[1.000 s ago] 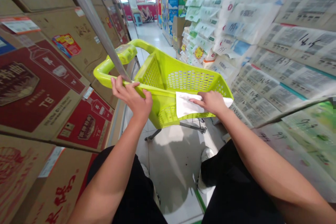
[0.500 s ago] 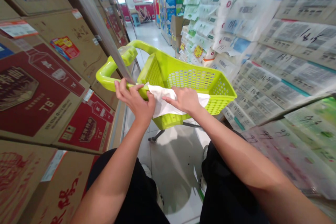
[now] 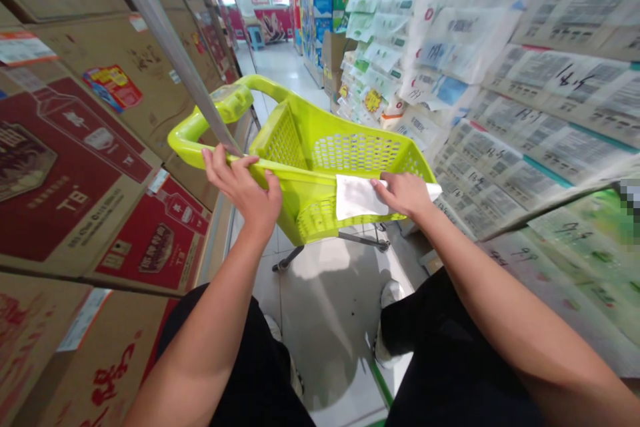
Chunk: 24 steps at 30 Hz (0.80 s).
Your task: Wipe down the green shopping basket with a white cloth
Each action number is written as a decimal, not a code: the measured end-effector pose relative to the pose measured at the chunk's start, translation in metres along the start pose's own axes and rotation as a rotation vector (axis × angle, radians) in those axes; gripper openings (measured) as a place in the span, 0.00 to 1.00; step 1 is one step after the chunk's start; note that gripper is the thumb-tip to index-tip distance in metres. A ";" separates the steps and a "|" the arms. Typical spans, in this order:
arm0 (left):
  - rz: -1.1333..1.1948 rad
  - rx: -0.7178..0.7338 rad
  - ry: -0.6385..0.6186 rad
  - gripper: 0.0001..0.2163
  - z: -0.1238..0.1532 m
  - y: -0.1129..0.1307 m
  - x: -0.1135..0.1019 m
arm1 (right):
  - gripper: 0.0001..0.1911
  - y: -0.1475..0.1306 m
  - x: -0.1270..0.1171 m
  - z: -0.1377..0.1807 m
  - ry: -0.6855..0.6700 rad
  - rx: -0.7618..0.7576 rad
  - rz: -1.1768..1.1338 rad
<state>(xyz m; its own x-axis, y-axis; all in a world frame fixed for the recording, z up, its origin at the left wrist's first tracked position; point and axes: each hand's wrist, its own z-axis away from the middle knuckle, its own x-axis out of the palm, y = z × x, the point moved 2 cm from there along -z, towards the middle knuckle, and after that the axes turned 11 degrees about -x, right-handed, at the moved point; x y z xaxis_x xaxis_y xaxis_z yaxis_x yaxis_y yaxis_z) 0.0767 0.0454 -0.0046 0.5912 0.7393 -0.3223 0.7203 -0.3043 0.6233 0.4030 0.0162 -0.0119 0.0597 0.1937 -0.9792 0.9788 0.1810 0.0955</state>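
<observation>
A lime-green shopping cart [image 3: 295, 180] with a perforated plastic basket stands in front of me, its looped handle at the left. My left hand [image 3: 245, 190] is closed over the cart's near rim by the handle, fingers on top and thumb on the near side. Against the near side wall, toward the front end, my right hand [image 3: 407, 193] presses a white cloth [image 3: 355, 197]. The cloth drapes over the rim and hangs down the outside; a corner of it shows beyond my hand. Part of it is hidden under the palm.
Stacked cardboard boxes [image 3: 125, 227] line the left, behind a slanting metal pole [image 3: 170, 40] close to the cart handle. On the right rise shelves of wrapped paper packs [image 3: 530, 100]. A tiled aisle runs ahead past a blue stool [image 3: 256, 37].
My right hand has slid the white cloth rightward along the cart's near side, toward its front end. My left hand keeps its hold on the rim; the view has shifted slightly.
</observation>
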 end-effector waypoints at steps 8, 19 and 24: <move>0.039 -0.009 0.032 0.15 0.012 0.018 0.013 | 0.39 -0.019 -0.006 -0.005 0.088 -0.057 -0.040; -0.011 0.015 -0.030 0.17 0.006 0.007 -0.002 | 0.42 -0.078 -0.017 -0.034 0.121 -0.165 -0.183; -0.025 0.060 -0.012 0.16 0.005 0.004 -0.008 | 0.39 -0.069 -0.018 -0.029 0.092 -0.174 -0.192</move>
<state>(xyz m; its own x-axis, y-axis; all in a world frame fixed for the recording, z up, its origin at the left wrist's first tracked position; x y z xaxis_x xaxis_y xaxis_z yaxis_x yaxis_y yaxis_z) 0.0766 0.0348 -0.0032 0.5767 0.7402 -0.3456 0.7553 -0.3218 0.5710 0.3286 0.0284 0.0043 -0.1492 0.2248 -0.9629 0.9217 0.3841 -0.0532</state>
